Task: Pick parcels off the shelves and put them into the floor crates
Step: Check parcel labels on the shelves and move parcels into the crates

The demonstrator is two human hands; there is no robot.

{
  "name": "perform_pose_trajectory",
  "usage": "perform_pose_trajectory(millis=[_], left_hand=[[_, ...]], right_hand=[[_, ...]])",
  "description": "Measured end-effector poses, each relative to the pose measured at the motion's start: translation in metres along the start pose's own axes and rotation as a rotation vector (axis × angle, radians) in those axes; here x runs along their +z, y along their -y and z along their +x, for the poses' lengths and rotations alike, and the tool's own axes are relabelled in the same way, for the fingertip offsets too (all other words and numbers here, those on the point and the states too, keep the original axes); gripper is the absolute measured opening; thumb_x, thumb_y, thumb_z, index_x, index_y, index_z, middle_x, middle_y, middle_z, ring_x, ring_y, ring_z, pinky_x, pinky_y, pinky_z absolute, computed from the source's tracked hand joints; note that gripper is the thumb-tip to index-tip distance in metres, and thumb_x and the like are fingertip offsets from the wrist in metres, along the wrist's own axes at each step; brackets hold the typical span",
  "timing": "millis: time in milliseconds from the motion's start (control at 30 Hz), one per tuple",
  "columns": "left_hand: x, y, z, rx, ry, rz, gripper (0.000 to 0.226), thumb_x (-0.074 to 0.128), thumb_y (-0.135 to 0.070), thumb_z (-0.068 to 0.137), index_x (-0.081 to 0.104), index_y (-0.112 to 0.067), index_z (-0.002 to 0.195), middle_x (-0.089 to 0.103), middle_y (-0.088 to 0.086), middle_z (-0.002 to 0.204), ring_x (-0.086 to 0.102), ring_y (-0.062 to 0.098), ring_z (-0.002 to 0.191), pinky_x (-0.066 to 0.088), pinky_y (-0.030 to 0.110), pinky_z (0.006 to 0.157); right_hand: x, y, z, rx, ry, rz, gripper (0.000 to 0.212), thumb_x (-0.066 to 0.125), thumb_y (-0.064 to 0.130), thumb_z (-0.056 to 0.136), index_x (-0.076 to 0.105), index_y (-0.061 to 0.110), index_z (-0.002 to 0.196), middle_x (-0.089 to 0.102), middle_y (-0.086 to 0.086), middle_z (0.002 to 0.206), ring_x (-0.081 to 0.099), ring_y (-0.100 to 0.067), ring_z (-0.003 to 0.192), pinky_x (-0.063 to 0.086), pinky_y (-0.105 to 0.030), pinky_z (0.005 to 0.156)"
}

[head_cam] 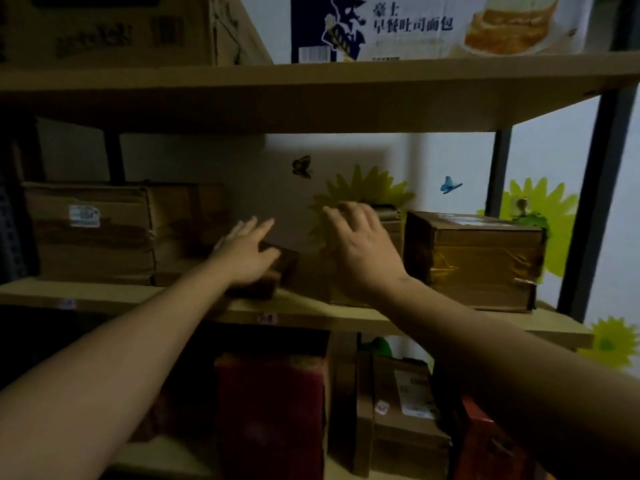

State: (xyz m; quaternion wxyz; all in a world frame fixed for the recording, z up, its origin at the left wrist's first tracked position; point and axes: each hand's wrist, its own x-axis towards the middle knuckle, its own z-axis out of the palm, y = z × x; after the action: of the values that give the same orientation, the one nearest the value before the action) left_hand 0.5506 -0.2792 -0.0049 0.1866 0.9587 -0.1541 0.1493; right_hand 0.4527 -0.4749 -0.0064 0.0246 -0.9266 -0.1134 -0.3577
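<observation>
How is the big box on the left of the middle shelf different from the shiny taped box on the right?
The left box is wider and has a white label on its front; the right box is narrower, with no front label showing. The right box shines with wide glossy tape; the left box looks dull. Both are brown cardboard and stand on the middle shelf.

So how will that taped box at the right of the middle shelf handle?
The taped box looks square-edged, so probably stiff. Its glossy tape may be slippery. It sits flat, so likely slides rather than rolls.
</observation>
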Motion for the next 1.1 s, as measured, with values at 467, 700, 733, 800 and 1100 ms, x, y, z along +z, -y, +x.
perform_pose_trajectory(millis=[467, 700, 733, 800, 1100], left_hand=[[0.010, 0.132, -0.012, 0.178, 0.089, 0.091, 0.071, 0.055, -0.037, 0.085, 0.017, -0.041, 0.145, 0.032, 0.000, 0.149, 0.036, 0.025, 0.131, 0.028, 0.041, 0.110], [0.020, 0.143, -0.024, 0.280, -0.144, -0.191, 0.055, 0.058, -0.014, 0.087, 0.040, -0.029, 0.137, 0.045, -0.001, 0.133, 0.046, 0.023, 0.119, 0.040, 0.035, 0.097], [0.019, 0.142, -0.026, 0.287, -0.168, -0.238, 0.052, 0.058, -0.012, 0.088, 0.043, -0.026, 0.136, 0.046, 0.000, 0.130, 0.046, 0.022, 0.118, 0.039, 0.031, 0.094], [0.013, 0.139, -0.028, 0.302, -0.212, -0.337, 0.048, 0.060, -0.010, 0.087, 0.047, -0.022, 0.132, 0.047, 0.000, 0.126, 0.047, 0.019, 0.115, 0.036, 0.027, 0.089], [-0.017, 0.099, -0.036, 0.316, -0.140, -0.830, 0.035, 0.054, -0.010, 0.092, 0.039, -0.031, 0.117, 0.045, -0.005, 0.114, 0.044, 0.015, 0.112, 0.042, 0.032, 0.090]], right_hand=[[0.104, 0.101, 0.024, 0.279, 0.515, 0.251, 0.081, 0.060, 0.051, 0.088, 0.013, 0.034, 0.152, 0.000, 0.001, 0.162, 0.020, -0.027, 0.145, 0.028, -0.043, 0.115], [0.102, 0.118, 0.006, 0.298, 0.264, 0.290, 0.051, 0.061, 0.019, 0.091, 0.038, 0.021, 0.137, 0.040, -0.002, 0.140, 0.047, -0.024, 0.122, 0.044, -0.036, 0.100], [0.100, 0.118, 0.004, 0.294, 0.229, 0.289, 0.050, 0.059, 0.018, 0.092, 0.039, 0.020, 0.137, 0.041, -0.003, 0.139, 0.047, -0.023, 0.122, 0.043, -0.036, 0.100], [0.094, 0.118, 0.003, 0.283, 0.126, 0.294, 0.049, 0.059, 0.020, 0.093, 0.040, 0.018, 0.137, 0.043, -0.003, 0.139, 0.046, -0.023, 0.122, 0.041, -0.033, 0.099], [0.055, 0.116, 0.020, 0.327, -0.224, 0.629, 0.070, 0.058, 0.021, 0.094, 0.018, 0.032, 0.151, 0.036, -0.001, 0.147, 0.039, -0.018, 0.132, 0.042, -0.042, 0.106]])
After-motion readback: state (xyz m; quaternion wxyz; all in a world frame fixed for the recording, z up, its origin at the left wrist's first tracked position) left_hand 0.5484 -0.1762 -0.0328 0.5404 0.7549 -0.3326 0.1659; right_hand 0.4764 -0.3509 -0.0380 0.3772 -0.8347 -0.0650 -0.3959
